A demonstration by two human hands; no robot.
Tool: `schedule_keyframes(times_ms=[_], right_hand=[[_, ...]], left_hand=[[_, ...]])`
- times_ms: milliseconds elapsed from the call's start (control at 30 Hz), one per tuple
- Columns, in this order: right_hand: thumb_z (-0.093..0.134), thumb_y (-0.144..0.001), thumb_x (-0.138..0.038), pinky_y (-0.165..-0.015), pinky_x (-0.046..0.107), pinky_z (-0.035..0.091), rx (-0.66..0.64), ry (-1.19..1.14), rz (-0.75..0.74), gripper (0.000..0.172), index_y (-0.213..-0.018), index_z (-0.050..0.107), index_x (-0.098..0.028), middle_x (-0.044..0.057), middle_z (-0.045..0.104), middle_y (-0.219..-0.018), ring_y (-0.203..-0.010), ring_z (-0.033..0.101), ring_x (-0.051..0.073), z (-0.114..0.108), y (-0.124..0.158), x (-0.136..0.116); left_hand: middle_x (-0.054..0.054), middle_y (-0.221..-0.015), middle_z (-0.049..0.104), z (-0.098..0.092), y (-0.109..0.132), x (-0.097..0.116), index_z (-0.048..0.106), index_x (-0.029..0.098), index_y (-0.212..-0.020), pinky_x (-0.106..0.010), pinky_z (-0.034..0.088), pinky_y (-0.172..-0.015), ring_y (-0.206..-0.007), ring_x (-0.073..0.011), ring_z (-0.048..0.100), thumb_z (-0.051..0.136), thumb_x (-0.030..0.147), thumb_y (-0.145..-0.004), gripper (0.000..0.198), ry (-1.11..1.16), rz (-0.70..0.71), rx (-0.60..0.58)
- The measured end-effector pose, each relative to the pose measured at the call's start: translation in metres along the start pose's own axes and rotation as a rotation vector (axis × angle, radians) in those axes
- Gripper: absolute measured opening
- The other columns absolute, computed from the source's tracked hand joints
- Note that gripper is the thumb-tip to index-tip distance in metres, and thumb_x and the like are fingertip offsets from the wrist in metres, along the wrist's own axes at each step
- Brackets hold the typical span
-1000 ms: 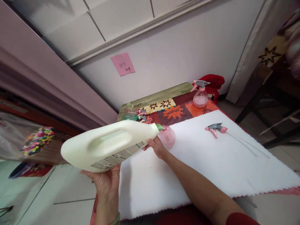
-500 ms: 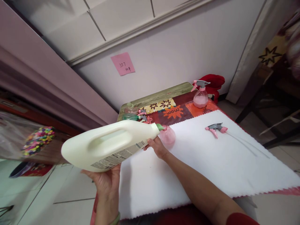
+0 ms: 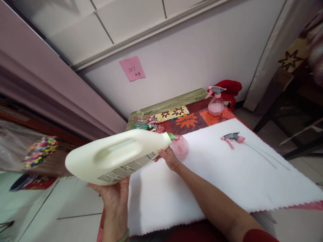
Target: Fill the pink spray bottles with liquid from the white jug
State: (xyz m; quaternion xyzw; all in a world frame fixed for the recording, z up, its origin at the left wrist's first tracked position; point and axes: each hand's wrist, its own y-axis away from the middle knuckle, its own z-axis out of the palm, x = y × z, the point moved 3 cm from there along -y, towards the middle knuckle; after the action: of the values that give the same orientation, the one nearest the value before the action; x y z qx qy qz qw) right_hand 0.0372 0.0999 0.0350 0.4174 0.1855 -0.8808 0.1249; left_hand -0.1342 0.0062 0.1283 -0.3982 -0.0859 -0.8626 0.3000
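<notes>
A big cream detergent bottle [image 3: 131, 144] lies tilted on its side in the air, neck pointing right and slightly up in view. My left hand [image 3: 114, 193] holds its base end from beneath. Near the neck, my right hand [image 3: 169, 158] grips the bottle from below. The green spout [image 3: 172, 136] meets the mouth of a pink spray bottle [image 3: 180, 148], which stands without its trigger head on a white mat [image 3: 171, 198]. Any liquid running from the spout is too small to see. A grey and pink spray trigger [image 3: 232, 137] with a clear tube lies to the right.
Another pink spray bottle [image 3: 216, 106] with its trigger fitted stands at the back right corner, by a red plush thing [image 3: 229, 89]. Several spray bottles, among them a green one [image 3: 140, 126], lie at the back left. A wall [image 3: 191, 57] rises behind the table.
The detergent bottle's base end has shifted very slightly left and down. Both hands keep their hold, and the other things stay put.
</notes>
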Motion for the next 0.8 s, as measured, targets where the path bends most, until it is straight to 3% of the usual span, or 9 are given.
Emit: schedule_keyframes(times_ms=[800], right_hand=[[0.073, -0.081, -0.068, -0.059, 0.031, 0.06, -0.006, -0.005, -0.01, 0.067, -0.121, 0.062, -0.016, 0.008, 0.074, -0.09, -0.071, 0.071, 0.019, -0.0009, 0.0, 0.0014]], left_hand=[[-0.001, -0.157, 0.054, -0.0033, -0.0014, -0.0016, 0.056, 0.042, -0.146, -0.051, 0.038, -0.122, -0.153, -0.0318, 0.038, 0.061, 0.084, -0.076, 0.082, 0.056, -0.03, -0.026]])
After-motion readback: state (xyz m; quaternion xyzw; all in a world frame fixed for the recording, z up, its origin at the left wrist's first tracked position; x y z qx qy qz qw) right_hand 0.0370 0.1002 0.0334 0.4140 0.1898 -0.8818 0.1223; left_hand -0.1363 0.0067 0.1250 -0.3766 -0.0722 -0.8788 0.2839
